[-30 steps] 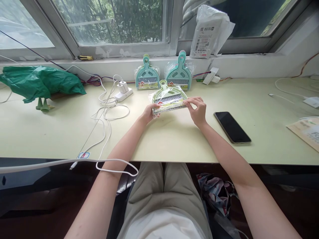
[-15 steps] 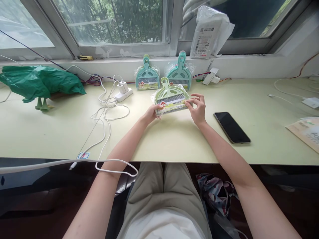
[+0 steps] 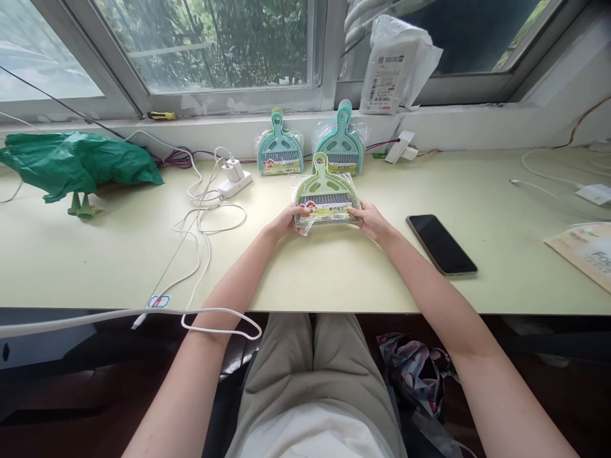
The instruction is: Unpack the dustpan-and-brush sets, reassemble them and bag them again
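Gripping a wrapped green dustpan set (image 3: 326, 186) at its 2 lower corners, the fingers of the left hand (image 3: 282, 222) and right hand (image 3: 373, 221) are closed on it, thumbs over the front label. The set is held upright, handle up, over the counter (image 3: 305, 280); whether its base touches, I cannot tell. Loose plastic wrap (image 3: 306, 228) bunches by the left thumb and might slip, letting that corner drop. A careless push backward could topple the upright teal set (image 3: 340, 147) close behind. A white cable (image 3: 109, 316) loops across the left forearm, so a sideways swing might snag it.
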A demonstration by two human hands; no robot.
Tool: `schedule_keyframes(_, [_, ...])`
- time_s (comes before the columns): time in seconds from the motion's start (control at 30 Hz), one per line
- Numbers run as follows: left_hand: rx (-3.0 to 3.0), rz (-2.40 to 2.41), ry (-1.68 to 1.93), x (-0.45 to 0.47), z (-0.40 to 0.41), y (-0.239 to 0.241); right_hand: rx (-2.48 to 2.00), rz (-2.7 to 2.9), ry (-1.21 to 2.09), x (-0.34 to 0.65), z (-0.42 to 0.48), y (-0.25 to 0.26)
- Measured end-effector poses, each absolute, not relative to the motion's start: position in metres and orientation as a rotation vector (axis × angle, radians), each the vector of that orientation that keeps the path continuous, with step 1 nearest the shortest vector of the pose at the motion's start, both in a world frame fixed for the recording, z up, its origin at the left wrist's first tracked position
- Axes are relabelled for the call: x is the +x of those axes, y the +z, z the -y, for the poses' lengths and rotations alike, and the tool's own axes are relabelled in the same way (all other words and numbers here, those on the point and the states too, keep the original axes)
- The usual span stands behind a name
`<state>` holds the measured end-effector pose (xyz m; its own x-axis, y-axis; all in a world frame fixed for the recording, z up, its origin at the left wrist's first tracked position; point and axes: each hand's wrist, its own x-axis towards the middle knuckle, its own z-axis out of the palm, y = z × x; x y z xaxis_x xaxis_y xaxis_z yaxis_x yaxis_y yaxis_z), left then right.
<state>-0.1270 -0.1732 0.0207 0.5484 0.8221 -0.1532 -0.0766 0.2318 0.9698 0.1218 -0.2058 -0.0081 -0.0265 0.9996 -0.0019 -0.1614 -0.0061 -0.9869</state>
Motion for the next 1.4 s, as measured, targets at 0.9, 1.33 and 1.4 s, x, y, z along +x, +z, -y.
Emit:
schedule_keyframes(0.9, [1.661,-1.095,1.325,-0.109,0.187,0.026,-1.032,1.025,1.145,0.120,0.201,-0.010])
schedule_keyframes(1.33, [1.478,-1.124,1.343,-0.116,0.187,0.025,-1.012,1.082,1.110,0.111,0.210,-0.003])
schedule_keyframes(1.4, [1.478,-1.132,1.276,-0.118,0.181,0.021,-1.030,1.068,1.091,0.111,0.209,-0.005])
